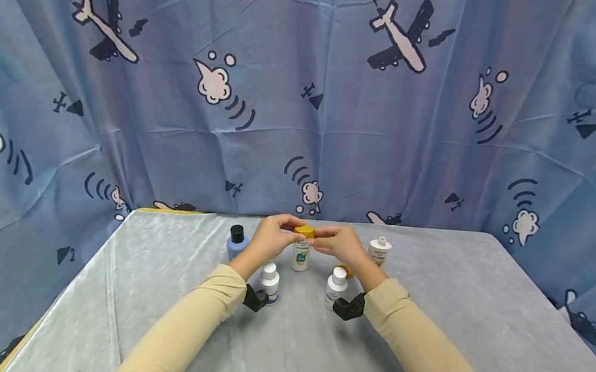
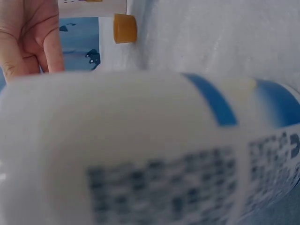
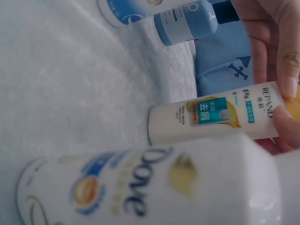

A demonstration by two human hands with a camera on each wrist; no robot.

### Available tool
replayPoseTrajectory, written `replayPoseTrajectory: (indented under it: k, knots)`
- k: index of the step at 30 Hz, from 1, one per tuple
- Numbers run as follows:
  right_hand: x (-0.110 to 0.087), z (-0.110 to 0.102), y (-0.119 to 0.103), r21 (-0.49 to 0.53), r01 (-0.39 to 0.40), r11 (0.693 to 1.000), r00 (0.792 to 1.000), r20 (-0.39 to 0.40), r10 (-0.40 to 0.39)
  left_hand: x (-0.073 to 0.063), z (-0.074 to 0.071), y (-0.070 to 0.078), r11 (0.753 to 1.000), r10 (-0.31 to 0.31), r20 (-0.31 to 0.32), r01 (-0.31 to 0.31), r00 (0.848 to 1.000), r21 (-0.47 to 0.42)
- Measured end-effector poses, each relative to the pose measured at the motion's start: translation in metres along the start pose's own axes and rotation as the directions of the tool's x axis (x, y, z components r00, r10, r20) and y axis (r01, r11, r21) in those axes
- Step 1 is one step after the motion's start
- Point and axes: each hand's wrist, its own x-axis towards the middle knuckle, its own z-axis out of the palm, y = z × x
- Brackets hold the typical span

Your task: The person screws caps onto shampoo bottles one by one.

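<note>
A white REPAND shampoo bottle (image 3: pixel 220 112) with a gold cap (image 1: pixel 304 231) stands upright at the middle back. From its left side, my left hand (image 1: pixel 273 236) pinches the cap, thumb at the cap's lower edge. Opposite it, my right hand (image 1: pixel 339 244) has its fingers and thumb on the cap too, thumb tip at the bottle's shoulder. In the left wrist view a close, blurred white bottle (image 2: pixel 117 126) hides much of the scene. A white Dove bottle (image 3: pixel 154 187) fills the front of the right wrist view.
Left of the hands stand a blue bottle with a black cap (image 1: pixel 237 243) and a white bottle (image 1: pixel 269 282). To the right are another white bottle (image 1: pixel 337 287), an uncapped white bottle (image 1: pixel 380 249) and a loose gold cap (image 2: pixel 125 28). A blue curtain (image 1: pixel 307 91) hangs behind the table.
</note>
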Motion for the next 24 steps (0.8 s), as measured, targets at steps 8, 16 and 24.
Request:
replayPoseTrajectory:
  k: [8,16,24]
  knots:
    - [-0.014,-0.019,-0.010,-0.093,0.116,0.989,0.992,-0.031,-0.119,-0.005,0.003,0.022,0.998,0.060,-0.029,-0.059,0.998,0.011]
    - [-0.047,-0.049,-0.030,-0.158,0.243,0.957,0.950,-0.159,-0.267,-0.018,0.032,0.040,0.955,0.296,-0.028,-0.295,0.955,0.025]
    - [-0.064,-0.088,-0.023,-0.174,0.235,0.956,0.928,-0.253,-0.274,-0.016,0.058,0.037,0.988,0.129,0.084,-0.122,0.988,-0.091]
